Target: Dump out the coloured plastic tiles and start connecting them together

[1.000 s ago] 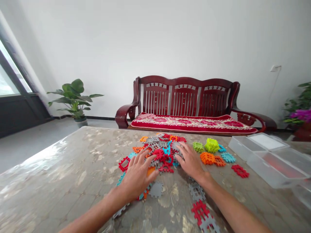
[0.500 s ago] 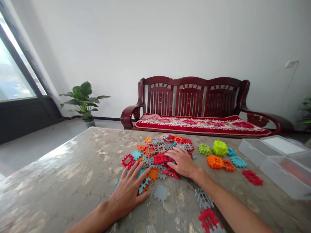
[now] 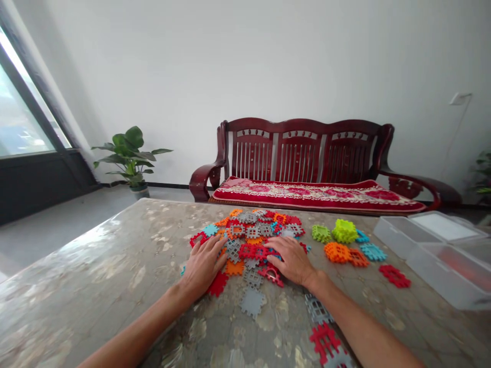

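A loose heap of interlocking plastic tiles (image 3: 253, 232) in red, grey, orange and blue lies mid-table. My left hand (image 3: 205, 263) rests over the heap's left side, palm down with fingers stretched out. Under its edge shows a solid red tile (image 3: 218, 284). My right hand (image 3: 290, 258) lies on the right side of the heap, fingers spread, touching red tiles (image 3: 258, 251). Just in front are a red tile with an arched opening (image 3: 272, 275) and a flat grey tile (image 3: 252, 301). What lies beneath both palms is hidden.
Right of the heap sit stacked lime-green tiles (image 3: 344, 231), orange tiles (image 3: 337, 252), blue tiles (image 3: 373, 252) and a red tile (image 3: 395, 276). Clear plastic boxes (image 3: 447, 276) stand at the right edge. Near my right forearm lie a grey window tile (image 3: 317, 309) and a red tile (image 3: 325, 341).
My left hand has moved forward over the heap, and blue tiles beside it are now covered. A solid red tile has come into view under it. The right hand has shifted slightly.
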`<action>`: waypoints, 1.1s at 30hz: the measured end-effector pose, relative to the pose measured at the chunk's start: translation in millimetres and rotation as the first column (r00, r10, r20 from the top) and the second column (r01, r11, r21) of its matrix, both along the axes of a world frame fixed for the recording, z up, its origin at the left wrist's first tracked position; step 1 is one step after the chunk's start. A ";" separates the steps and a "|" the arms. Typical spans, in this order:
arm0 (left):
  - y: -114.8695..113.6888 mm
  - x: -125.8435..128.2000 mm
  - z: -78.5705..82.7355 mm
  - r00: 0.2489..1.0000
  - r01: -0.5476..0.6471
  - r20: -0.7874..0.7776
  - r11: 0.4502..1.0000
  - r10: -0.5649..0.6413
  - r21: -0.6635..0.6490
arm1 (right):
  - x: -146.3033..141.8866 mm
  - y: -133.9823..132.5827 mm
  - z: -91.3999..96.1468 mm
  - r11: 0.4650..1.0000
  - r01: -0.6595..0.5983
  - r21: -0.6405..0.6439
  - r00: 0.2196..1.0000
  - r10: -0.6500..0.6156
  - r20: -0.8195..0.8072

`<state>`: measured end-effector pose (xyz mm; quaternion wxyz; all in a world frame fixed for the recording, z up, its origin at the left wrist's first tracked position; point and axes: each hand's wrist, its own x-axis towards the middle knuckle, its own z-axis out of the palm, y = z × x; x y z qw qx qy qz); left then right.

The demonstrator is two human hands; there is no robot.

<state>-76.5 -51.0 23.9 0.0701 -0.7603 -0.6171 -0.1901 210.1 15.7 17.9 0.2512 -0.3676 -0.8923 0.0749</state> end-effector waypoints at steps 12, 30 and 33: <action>-40.8 73.5 -9.6 0.902 0.383 -0.153 0.911 -0.404 -0.152 | 23.5 8.4 -13.9 0.985 0.169 -0.034 0.967 -0.172 -0.186; -56.1 175.7 12.3 0.423 0.884 -0.085 0.431 -0.902 -0.179 | 41.8 20.8 1.3 0.892 -0.055 -0.449 0.832 -0.207 -0.514; -48.1 180.8 8.2 0.421 0.888 -0.058 0.424 -0.905 -0.176 | 45.6 23.2 -1.9 0.900 -0.039 -0.433 0.832 -0.211 -0.513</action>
